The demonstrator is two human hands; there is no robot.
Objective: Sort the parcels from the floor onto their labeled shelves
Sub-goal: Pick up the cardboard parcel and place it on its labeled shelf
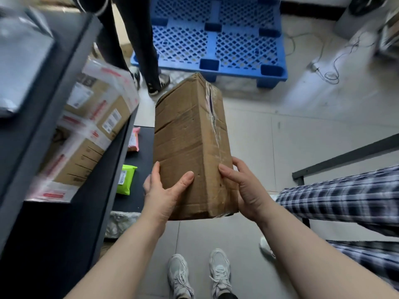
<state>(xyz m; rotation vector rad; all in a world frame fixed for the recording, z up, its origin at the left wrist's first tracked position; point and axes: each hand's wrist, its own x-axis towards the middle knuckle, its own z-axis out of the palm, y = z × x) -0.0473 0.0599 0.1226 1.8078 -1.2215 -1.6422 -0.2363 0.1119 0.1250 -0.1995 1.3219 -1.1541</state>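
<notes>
A tall brown cardboard parcel [190, 134] with clear tape along one edge hangs in the air in front of me, above the tiled floor. My left hand [164, 190] grips its near left side, thumb across the front face. My right hand [241, 188] clasps the near right edge. The dark shelf unit [71, 67] stands at my left, holding cardboard boxes with white and red tape [95, 117]. Lower shelf boards carry a green pouch [126, 180] and a pink pouch [133, 139].
A blue plastic pallet [216, 39] lies on the floor ahead. A person in dark trousers [140, 50] stands by the shelf; another in plaid trousers [345, 201] is at my right. A cable [330, 67] trails on the floor. A silver-wrapped parcel [123, 223] lies by the shelf foot.
</notes>
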